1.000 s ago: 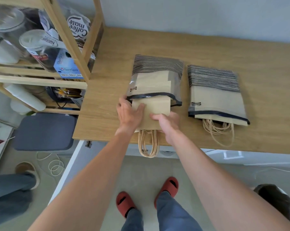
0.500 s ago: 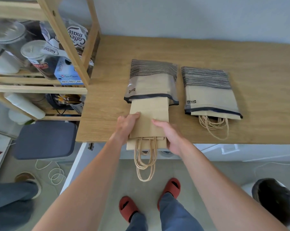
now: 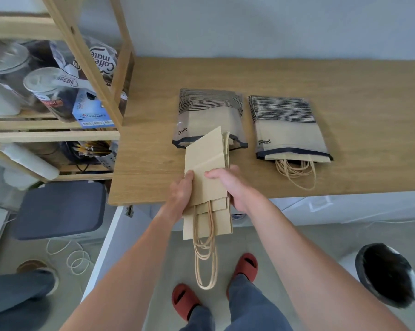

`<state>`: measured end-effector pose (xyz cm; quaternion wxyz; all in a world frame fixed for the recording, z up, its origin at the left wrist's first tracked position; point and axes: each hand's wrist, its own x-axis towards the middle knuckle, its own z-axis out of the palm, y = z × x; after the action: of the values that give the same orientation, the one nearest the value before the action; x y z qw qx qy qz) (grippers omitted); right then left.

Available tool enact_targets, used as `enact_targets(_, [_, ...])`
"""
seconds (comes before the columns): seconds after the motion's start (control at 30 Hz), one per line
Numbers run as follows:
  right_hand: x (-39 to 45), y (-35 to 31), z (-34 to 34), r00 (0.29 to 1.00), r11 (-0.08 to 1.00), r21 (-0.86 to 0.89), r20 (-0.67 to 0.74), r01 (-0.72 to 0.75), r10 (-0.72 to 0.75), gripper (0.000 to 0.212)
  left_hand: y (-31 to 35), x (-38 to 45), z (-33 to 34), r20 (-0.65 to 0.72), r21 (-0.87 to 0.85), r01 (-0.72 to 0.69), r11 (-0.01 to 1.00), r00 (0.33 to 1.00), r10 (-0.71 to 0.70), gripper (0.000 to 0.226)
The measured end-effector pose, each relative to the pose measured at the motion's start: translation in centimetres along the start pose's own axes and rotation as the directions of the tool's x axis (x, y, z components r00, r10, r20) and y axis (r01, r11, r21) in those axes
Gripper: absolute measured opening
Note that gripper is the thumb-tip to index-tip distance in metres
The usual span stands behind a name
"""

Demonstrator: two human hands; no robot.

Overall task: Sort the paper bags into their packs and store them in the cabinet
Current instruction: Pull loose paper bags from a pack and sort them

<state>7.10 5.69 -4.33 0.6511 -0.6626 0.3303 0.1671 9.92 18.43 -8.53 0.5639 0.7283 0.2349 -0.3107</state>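
1. Stack of paper bags (image 3: 207, 177): flat, brown, held over the near edge of the wooden table (image 3: 345, 91), top corner tilted toward the mouth of the left pack (image 3: 210, 115); rope handles (image 3: 205, 254) hanging below toward the floor.
2. Left hand (image 3: 181, 192): gripping the stack's left edge, thumb on top.
3. Right hand (image 3: 232, 185): gripping the stack's right edge, fingers curled over the front.
4. Right pack (image 3: 288, 130): lying flat just beside the left pack, bags inside, handles spilling out of its open end.
5. Handling advice: square up the stepped lower edges first, level the tilted stack, aim the closed end at the pack's dark-trimmed mouth, slide in flat, tuck handles last.
6. Number of bags in the stack: not countable, perhaps three or four layers.
7. Contents of the left pack: hidden behind the stack and film.
8. Cabinet: not identifiable with certainty; wooden shelf (image 3: 58, 136) at left partly cut off.
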Motion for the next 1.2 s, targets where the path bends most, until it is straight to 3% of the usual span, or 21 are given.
enact_targets(0.27, [-1.3,-2.6,1.5,0.999,0.993,-0.121,0.044,0.016,-0.01,0.043,0.3,-0.1,-0.8,-0.052,-0.034,-0.152,0.988,0.987,0.15,0.046])
enact_targets(0.4, [-1.3,-3.2,1.8,0.998,0.989,-0.137,0.004,0.057,-0.057,0.071,0.4,-0.1,-1.1,-0.046,0.004,-0.183,0.983,0.982,0.183,0.056])
enact_targets(0.47, [-1.5,-3.6,2.0,0.997,0.987,-0.144,-0.003,0.071,-0.072,0.072,0.1,-0.4,-1.2,0.002,0.05,-0.141,0.989,0.99,0.141,0.062])
enact_targets(0.6, [-1.2,-3.7,2.0,0.993,0.968,-0.224,-0.003,0.116,-0.12,0.047,-1.1,-0.8,-1.2,0.175,0.012,0.028,1.0,0.984,-0.029,0.073])
enact_targets(0.73, [-1.0,-3.9,2.6,0.988,0.956,-0.253,-0.014,0.148,-0.156,0.041,-1.0,-0.7,-1.2,0.257,-0.113,0.086,0.99,0.965,-0.054,0.064])
enact_targets(0.8, [-0.9,-4.4,3.1,0.99,0.962,-0.238,-0.012,0.133,-0.14,0.042,-0.5,-0.5,-1.2,0.251,-0.169,0.057,0.984,0.968,-0.013,0.056])
enact_targets(0.9, [-0.8,-5.0,3.5,0.992,0.957,-0.262,0.014,0.122,-0.123,0.017,0.2,0.3,-1.2,0.158,-0.18,-0.022,0.983,0.986,0.051,0.042])
enact_targets(1.0, [-0.2,-5.1,4.4,0.985,0.932,-0.328,-0.016,0.157,-0.172,0.008,0.7,0.5,-1.6,0.081,0.031,-0.117,0.993,0.99,0.114,0.047])
enact_targets(1.1, [0.7,-5.3,5.3,0.963,0.913,-0.345,-0.07,0.22,-0.259,0.01,0.8,0.2,-2.1,-0.017,0.352,-0.296,0.888,0.946,0.322,0.045])
enact_targets(1.17, [1.2,-5.5,5.7,0.958,0.898,-0.373,-0.07,0.233,-0.278,0.008,0.6,-0.4,-2.8,0.027,0.403,-0.423,0.811,0.892,0.452,0.029])
enact_targets(1.2, [1.4,-5.6,5.8,0.958,0.893,-0.385,-0.067,0.232,-0.277,0.008,0.2,-0.8,-3.2,0.072,0.39,-0.479,0.786,0.867,0.493,0.036])
